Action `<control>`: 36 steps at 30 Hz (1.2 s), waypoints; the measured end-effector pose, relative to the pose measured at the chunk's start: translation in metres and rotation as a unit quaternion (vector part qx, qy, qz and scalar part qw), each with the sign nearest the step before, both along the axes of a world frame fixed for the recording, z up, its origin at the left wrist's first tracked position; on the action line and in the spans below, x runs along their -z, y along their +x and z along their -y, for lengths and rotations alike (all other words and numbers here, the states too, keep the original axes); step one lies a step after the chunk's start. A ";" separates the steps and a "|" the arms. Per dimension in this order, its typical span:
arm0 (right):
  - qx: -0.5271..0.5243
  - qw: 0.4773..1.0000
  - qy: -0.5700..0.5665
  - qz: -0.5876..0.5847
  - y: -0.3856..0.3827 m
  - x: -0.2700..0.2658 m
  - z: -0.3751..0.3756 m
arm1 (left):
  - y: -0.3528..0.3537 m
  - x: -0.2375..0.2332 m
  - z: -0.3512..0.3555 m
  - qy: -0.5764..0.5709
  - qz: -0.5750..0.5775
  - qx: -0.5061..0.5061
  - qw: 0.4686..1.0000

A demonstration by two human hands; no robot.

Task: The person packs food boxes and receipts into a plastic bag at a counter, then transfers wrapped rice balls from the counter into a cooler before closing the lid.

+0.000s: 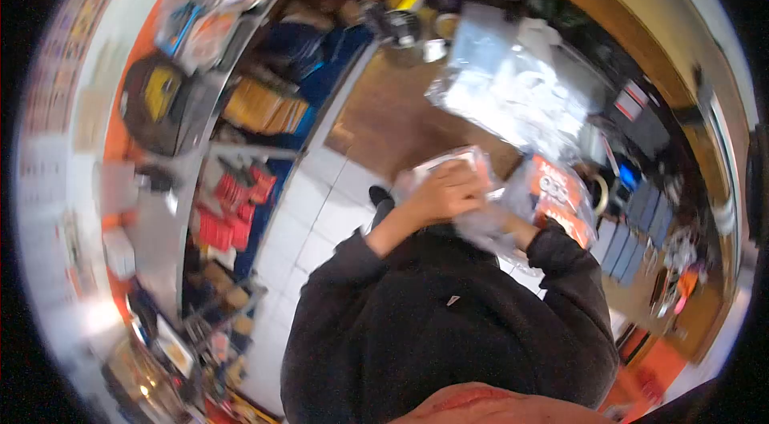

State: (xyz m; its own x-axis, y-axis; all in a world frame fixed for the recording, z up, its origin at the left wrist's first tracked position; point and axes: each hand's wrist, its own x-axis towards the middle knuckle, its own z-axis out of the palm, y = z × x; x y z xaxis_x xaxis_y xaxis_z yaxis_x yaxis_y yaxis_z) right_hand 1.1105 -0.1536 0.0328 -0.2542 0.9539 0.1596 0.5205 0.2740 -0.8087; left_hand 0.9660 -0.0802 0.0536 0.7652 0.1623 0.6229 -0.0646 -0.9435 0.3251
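My left hand (450, 193) is closed, its fingers curled over a clear plastic bag (474, 158) with an orange-and-white printed item in it. My right hand (513, 225) reaches in from the right, low against the same crinkled plastic. Its fingers are hidden by the plastic and smeared by motion. Just right of the hands lies a clear-wrapped packet (555, 192) with orange labels and white lettering. Both hands are in front of my dark top, at the near edge of a brown table (384, 116).
Shiny clear plastic sleeves (521, 80) are spread over the table's far side. A tape roll (599, 193) and grey boxes (623, 252) stand at right. Shelving at left holds yellowish packets (263, 108) and red packets (232, 208). A black cap (154, 104) is at far left.
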 end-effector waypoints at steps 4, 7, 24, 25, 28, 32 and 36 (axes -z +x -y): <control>-0.033 0.985 0.157 0.067 -0.003 0.017 -0.001 | -0.046 0.021 -0.023 -0.253 -0.146 -0.085 0.953; -0.093 0.941 0.282 0.161 -0.014 0.011 -0.012 | -0.020 0.002 -0.021 -0.087 -0.265 -0.019 0.960; 0.503 0.723 -0.129 0.455 0.347 0.100 0.053 | 0.051 -0.002 0.014 -0.049 -0.366 0.176 0.913; 0.497 0.700 -0.153 0.489 0.351 0.120 0.051 | 0.053 0.013 0.016 -0.073 -0.381 0.207 0.898; 0.485 0.700 -0.174 0.494 0.340 0.112 0.043 | 0.060 0.045 0.021 -0.107 -0.391 0.265 0.875; 0.536 0.686 -0.260 0.418 0.315 0.062 0.036 | 0.065 0.049 0.022 -0.117 -0.382 0.298 0.867; 0.522 0.726 -0.160 0.419 0.319 0.061 0.068 | 0.057 0.053 0.028 -0.133 -0.368 0.296 0.871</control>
State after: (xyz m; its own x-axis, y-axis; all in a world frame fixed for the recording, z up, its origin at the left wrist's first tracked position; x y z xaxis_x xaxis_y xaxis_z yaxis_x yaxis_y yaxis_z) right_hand 1.4295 -0.2214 -0.0284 0.7536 0.6505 0.0945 0.6550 -0.7552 -0.0248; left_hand 1.0226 -0.1081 0.0005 0.9404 -0.3324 -0.0719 -0.1954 -0.7012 0.6856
